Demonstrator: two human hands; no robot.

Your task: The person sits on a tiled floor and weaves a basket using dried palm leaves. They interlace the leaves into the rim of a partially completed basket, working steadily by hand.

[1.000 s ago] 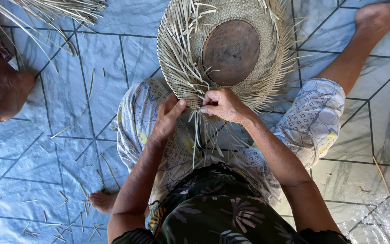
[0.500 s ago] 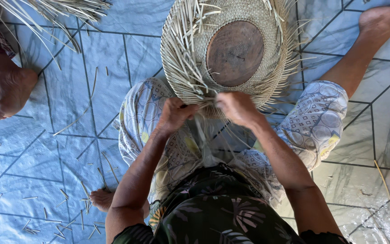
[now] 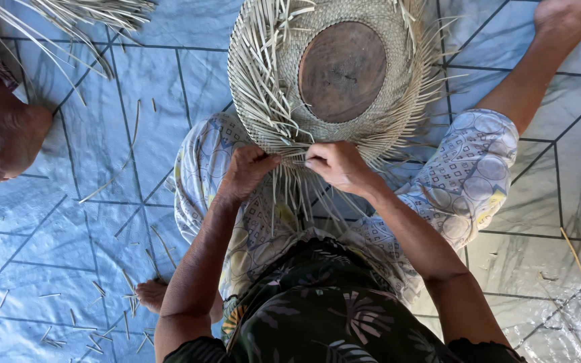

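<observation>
I am in the middle of plaiting the brim of the straw hat (image 3: 331, 87), which sits over a round wooden block (image 3: 342, 70) out in front of my knees, its near edge just over my lap; my left hand (image 3: 247, 171) is clenched on a bunch of loose strands at that edge, and my right hand (image 3: 334, 165) pinches a strand beside it between thumb and fingers. Which strand crosses over which I cannot quite make out under my knuckles, so the next fold, as I judge it, calls for a tight pull and a neat tuck under its neighbour, without letting the left bunch slip
</observation>
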